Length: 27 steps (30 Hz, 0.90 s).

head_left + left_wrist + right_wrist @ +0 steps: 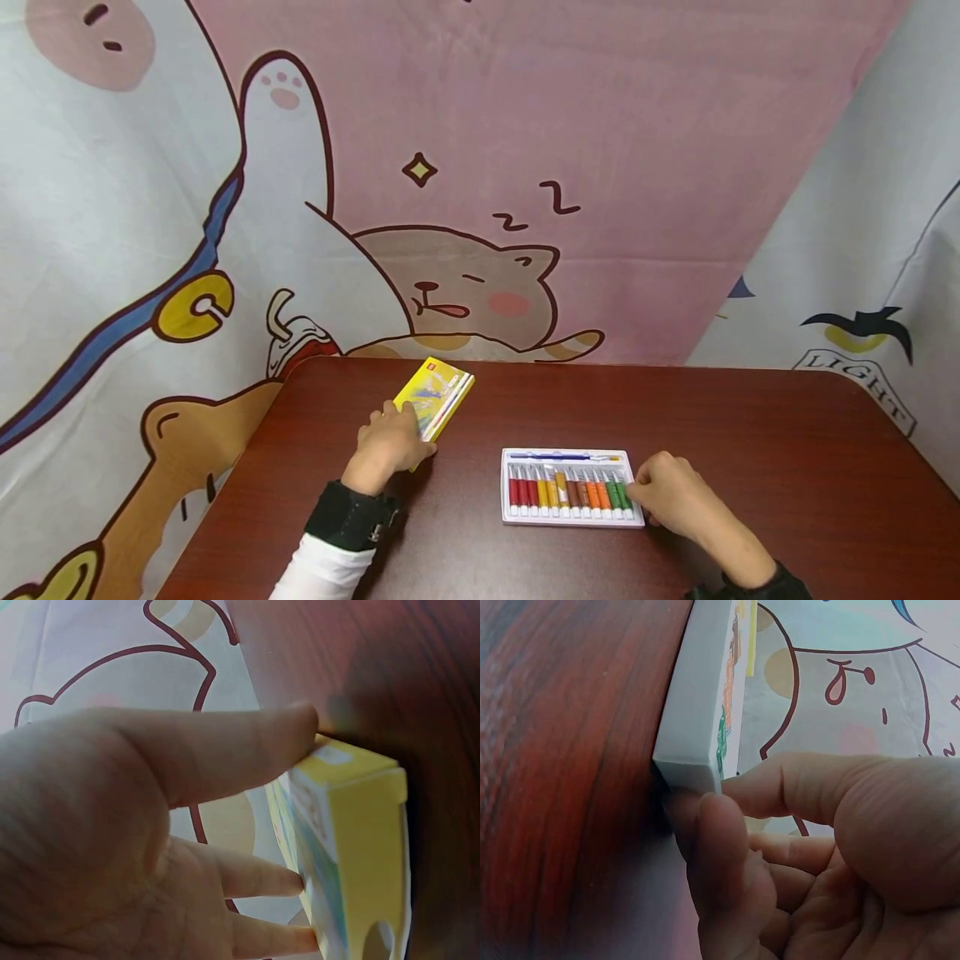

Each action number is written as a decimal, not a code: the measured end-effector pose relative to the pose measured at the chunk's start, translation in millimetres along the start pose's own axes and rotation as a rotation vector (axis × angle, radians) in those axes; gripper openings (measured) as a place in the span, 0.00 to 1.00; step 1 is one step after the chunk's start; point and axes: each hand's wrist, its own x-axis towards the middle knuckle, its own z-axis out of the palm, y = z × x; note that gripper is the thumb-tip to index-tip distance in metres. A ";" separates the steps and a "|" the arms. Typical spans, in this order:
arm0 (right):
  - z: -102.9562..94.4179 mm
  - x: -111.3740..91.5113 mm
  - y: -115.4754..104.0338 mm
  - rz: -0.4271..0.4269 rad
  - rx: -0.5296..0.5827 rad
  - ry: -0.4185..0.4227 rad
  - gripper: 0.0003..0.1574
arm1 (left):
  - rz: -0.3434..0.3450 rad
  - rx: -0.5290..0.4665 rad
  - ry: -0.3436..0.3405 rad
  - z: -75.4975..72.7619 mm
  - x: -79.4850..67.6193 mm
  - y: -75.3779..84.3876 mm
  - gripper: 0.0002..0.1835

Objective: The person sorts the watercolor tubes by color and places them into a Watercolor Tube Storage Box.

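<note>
A yellow paint box (442,390) with a printed top lies at the back left of the dark table. My left hand (390,446) rests on its near part; in the left wrist view the thumb and fingers are fairly straight and touch the box (367,855). Further right lies a white tray (573,523) of paint tubes (573,493), in reds, yellows, browns, oranges and greens, with a blue-handled brush (555,457) along the far side. My right hand (678,496) pinches the tray's right end between thumb and curled fingers, as the right wrist view shows at the tray corner (686,772).
The brown wooden table (720,417) carries both sets, with bare surface between them and to the right. Behind it hangs a cloth (637,167) with cartoon animals, close to the table's back edge.
</note>
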 end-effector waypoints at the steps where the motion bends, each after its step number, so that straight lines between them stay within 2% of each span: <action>1: -0.3 0.2 0.8 -0.003 0.002 0.002 0.14 | 0.001 0.001 -0.003 0.2 0.6 -0.4 0.42; 10: -10.4 4.5 8.0 0.013 0.003 -0.005 0.15 | 0.030 -0.034 -0.029 -3.8 2.1 -2.6 0.40; 19: -21.6 8.8 19.5 0.054 0.021 -0.016 0.14 | 0.116 -0.039 -0.056 -5.6 2.7 -1.3 0.53; 27: -27.6 10.8 32.3 0.093 0.042 -0.023 0.12 | 0.283 0.026 -0.028 -1.2 2.7 -3.4 0.48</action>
